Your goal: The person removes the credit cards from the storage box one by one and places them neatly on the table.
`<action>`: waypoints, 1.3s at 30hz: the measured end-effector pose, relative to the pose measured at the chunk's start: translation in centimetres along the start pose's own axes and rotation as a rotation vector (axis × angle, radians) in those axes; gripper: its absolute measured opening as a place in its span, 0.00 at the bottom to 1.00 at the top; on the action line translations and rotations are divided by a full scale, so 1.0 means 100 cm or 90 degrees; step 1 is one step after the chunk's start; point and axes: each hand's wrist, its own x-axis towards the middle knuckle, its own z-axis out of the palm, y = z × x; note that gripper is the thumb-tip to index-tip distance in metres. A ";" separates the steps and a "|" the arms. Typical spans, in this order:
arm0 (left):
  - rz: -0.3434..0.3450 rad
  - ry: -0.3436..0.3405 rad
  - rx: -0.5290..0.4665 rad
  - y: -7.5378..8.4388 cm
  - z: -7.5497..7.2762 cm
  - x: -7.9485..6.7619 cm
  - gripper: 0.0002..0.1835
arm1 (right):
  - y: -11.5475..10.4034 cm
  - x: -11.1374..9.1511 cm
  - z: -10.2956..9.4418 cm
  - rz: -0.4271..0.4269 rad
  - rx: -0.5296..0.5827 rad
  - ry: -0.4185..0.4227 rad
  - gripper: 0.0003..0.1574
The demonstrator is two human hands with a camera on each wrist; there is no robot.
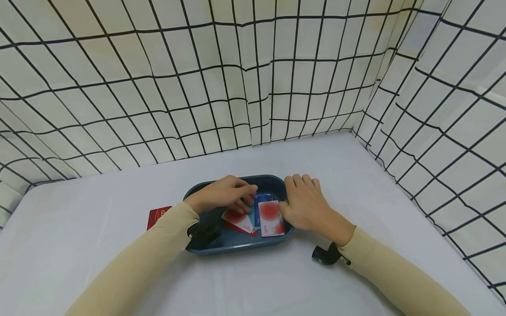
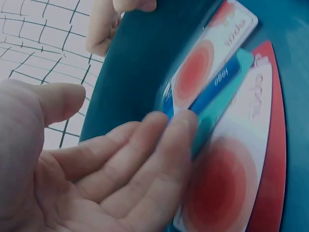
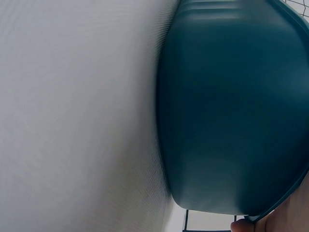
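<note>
A dark blue-green tray [image 1: 233,246] stands on the white table. Several cards lie in it: a white card with a red circle [image 1: 271,215] on the right, a blue card [image 2: 212,82] and a teal card [image 2: 207,126] beneath, another white card with a red circle [image 2: 224,186], and a red card [image 2: 271,193] under that. My left hand [image 1: 229,193] is inside the tray, fingers loosely extended at the cards, thumb apart; whether the fingertips touch the cards is unclear. My right hand [image 1: 304,204] grips the tray's right rim, fingers outside and thumb over the edge.
A dark red card [image 1: 157,216] lies on the table [image 1: 99,228] left of the tray, partly covered by the left sleeve. White panels behind a black wire grid [image 1: 197,87] border the table at the back and right. Each wrist wears a black camera [image 1: 326,254].
</note>
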 end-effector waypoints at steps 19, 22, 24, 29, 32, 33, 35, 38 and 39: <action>-0.059 0.033 0.004 0.005 0.015 0.009 0.32 | -0.001 0.002 -0.002 -0.008 -0.004 0.005 0.17; -0.058 0.035 0.001 0.004 0.015 0.009 0.31 | 0.000 0.002 -0.002 -0.006 -0.002 -0.001 0.17; -0.057 0.038 0.001 0.005 0.015 0.009 0.31 | 0.000 0.002 -0.002 -0.002 0.000 -0.003 0.18; -0.058 0.046 -0.001 0.005 0.016 0.010 0.31 | 0.001 0.002 -0.001 0.002 0.002 -0.006 0.18; -0.059 0.052 -0.004 0.004 0.017 0.010 0.31 | 0.002 0.002 0.000 0.001 0.005 -0.008 0.18; -0.058 0.052 -0.006 0.004 0.017 0.011 0.31 | 0.002 0.002 0.000 0.002 0.007 -0.009 0.19; -0.054 0.049 -0.012 0.004 0.017 0.011 0.30 | 0.002 0.002 0.000 0.002 0.010 -0.011 0.19; -0.048 0.038 -0.020 0.003 0.018 0.012 0.30 | 0.002 0.002 0.000 0.002 0.013 -0.012 0.19; -0.047 0.034 -0.021 0.003 0.019 0.012 0.30 | 0.002 0.002 0.000 0.002 0.014 -0.012 0.19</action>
